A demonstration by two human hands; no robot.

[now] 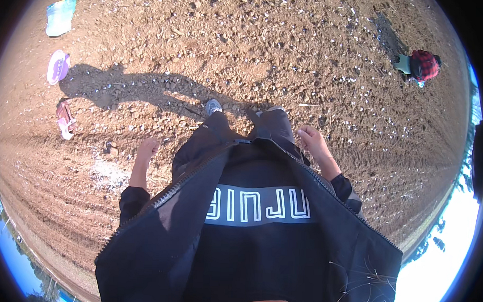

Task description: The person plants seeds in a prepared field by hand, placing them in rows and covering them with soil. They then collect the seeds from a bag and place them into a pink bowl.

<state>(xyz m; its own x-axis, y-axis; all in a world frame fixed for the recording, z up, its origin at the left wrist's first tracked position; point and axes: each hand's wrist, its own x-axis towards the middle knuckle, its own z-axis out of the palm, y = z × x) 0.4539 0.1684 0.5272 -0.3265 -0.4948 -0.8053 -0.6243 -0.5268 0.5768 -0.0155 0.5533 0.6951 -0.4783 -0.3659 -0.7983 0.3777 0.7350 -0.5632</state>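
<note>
My left hand (148,148) hangs over the soil at the left of my body, its fingers curled in. No object shows in it. My right hand (313,140) is beside my right thigh, also with curled fingers, and nothing can be seen held there. Whether something small is hidden inside either fist does not show. Between the hands are my dark trousers (200,139) and an open dark zip jacket (158,244). A grey shoe (214,106) stands on tilled brown soil (237,43) dotted with small whitish pieces.
A purple basin (63,68) with writing, a pale green-and-white bag (60,17) and a reddish container (64,113) lie far left. White bits (110,172) are scattered near my left hand. At far right another person in a red checked shirt (425,65) bends low.
</note>
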